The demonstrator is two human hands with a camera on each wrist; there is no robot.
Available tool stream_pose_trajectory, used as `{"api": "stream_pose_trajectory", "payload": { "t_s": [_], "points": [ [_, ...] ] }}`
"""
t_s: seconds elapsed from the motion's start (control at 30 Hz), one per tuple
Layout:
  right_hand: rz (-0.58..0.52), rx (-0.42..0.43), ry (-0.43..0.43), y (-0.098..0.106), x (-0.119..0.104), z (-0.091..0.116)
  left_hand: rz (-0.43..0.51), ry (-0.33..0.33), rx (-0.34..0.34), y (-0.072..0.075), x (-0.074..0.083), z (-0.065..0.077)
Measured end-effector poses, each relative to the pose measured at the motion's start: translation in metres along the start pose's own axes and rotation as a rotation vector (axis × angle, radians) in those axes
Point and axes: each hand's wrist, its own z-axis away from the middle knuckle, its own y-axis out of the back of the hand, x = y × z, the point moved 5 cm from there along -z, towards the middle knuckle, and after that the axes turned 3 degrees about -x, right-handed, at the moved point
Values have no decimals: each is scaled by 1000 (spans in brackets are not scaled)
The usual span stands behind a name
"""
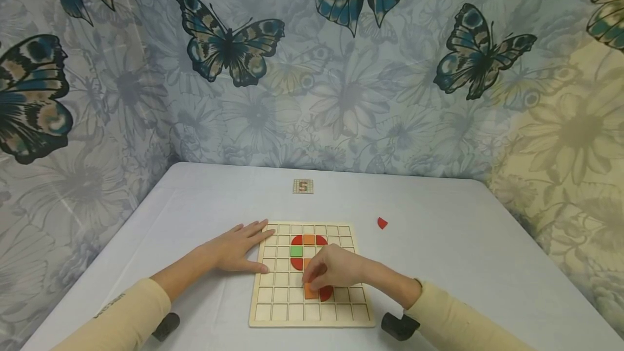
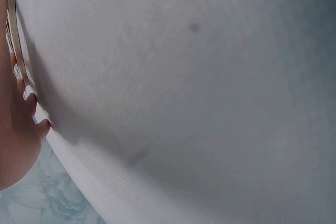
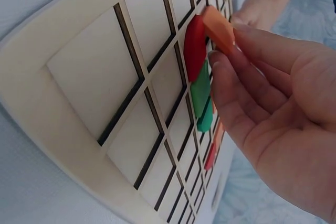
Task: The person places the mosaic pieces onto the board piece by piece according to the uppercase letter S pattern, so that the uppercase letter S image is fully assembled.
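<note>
A wooden grid board (image 1: 287, 313) lies on the table with coloured tiles in some cells. Between thumb and fingers, my right hand (image 1: 336, 268) pinches an orange square tile (image 3: 218, 29), which is tilted over the grid beside a red rounded tile (image 3: 195, 48) near the front. A green tile (image 3: 200, 87) follows that red one in the right wrist view. Farther back on the board are red rounded tiles, an orange tile (image 1: 309, 239) and a green square tile (image 1: 296, 251). My left hand (image 1: 234, 248) rests spread at the board's left edge; its wrist view shows only part of it.
A loose red rounded tile (image 1: 382, 223) lies on the white tablecloth (image 1: 429, 242), right of the board. Behind the board sits a small card (image 1: 303, 186) with an S pattern on a grid. Butterfly-print fabric (image 1: 351, 123) hangs around the table.
</note>
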Motion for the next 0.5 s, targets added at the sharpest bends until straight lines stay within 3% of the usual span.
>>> {"api": "stream_pose_trajectory", "payload": {
  "t_s": [0.5],
  "points": [
    [-10,7,5,2,3,2,9,12,-7,-1,0,-1]
  ]
}}
